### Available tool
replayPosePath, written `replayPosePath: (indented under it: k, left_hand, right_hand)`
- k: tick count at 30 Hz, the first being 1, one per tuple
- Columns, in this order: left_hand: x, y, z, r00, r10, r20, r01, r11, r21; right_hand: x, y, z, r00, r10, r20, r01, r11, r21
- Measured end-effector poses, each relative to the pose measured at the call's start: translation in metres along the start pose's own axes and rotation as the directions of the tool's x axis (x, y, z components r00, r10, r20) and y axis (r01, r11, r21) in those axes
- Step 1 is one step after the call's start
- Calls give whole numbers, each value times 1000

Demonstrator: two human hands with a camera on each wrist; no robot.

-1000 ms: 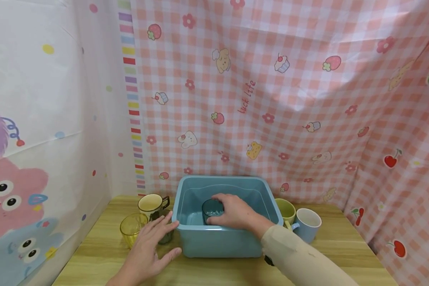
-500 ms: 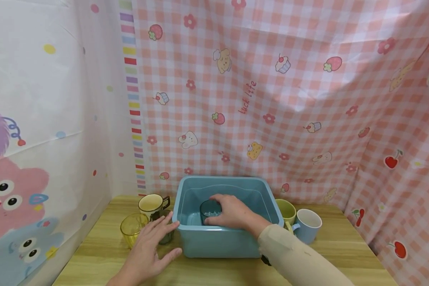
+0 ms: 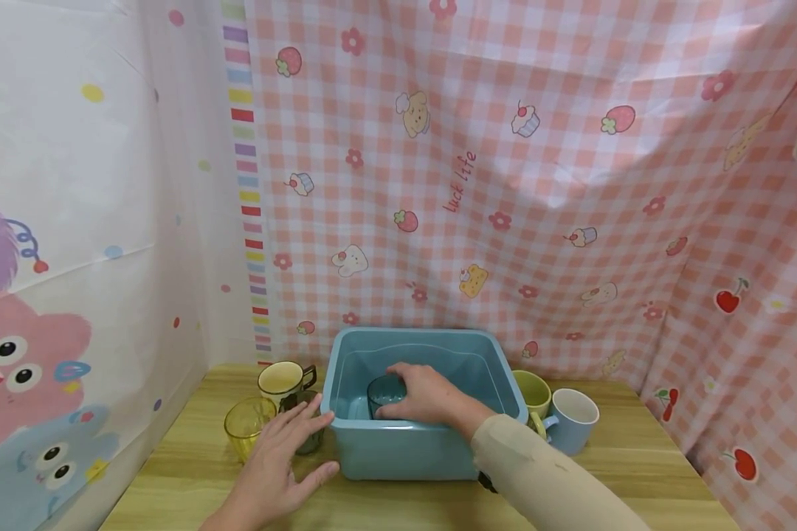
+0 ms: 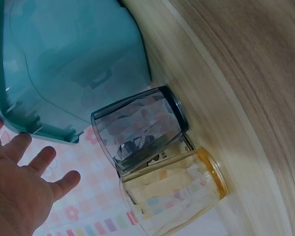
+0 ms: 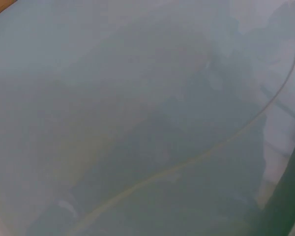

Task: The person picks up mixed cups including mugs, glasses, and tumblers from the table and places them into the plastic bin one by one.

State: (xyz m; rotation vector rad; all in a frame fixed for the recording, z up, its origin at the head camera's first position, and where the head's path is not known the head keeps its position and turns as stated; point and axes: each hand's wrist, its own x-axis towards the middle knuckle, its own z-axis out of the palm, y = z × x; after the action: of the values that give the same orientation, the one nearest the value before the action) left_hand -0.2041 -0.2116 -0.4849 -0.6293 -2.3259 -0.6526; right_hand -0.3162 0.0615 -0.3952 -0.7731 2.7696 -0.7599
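Inside the blue plastic bin (image 3: 408, 451), my right hand (image 3: 433, 396) grips a dark teal-looking drinking glass (image 3: 382, 392) between the thumb and fingers. The glass stands near the bin's front wall, left of the middle; its lower part is hidden. My left hand (image 3: 274, 459) is spread, fingertips at the bin's left front rim and thumb pointing right. Beside it in the left wrist view are a smoky grey glass (image 4: 140, 125) and a yellow glass (image 4: 172, 191). The right wrist view is filled by a blurred bluish bin wall (image 5: 137, 113), with no hand visible.
A cream-coloured mug (image 3: 281, 377) with a dark handle stands behind the left glasses. Right of the bin are a green mug (image 3: 533, 389) and a light blue mug (image 3: 573, 424). Patterned cloths (image 3: 478, 184) hang behind and beside the wooden table (image 3: 173, 472).
My right hand has shifted slightly left inside the bin, carrying the glass with it. My left hand stays at the rim.
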Motion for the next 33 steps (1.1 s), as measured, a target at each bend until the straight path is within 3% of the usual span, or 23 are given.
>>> replayPosePath:
  k: [33]
  left_hand:
    - [-1, -1, 2, 1000, -17, 14, 17, 1000, -17]
  right_hand:
    - [19, -7, 13, 996, -7, 90, 9, 1000, -23]
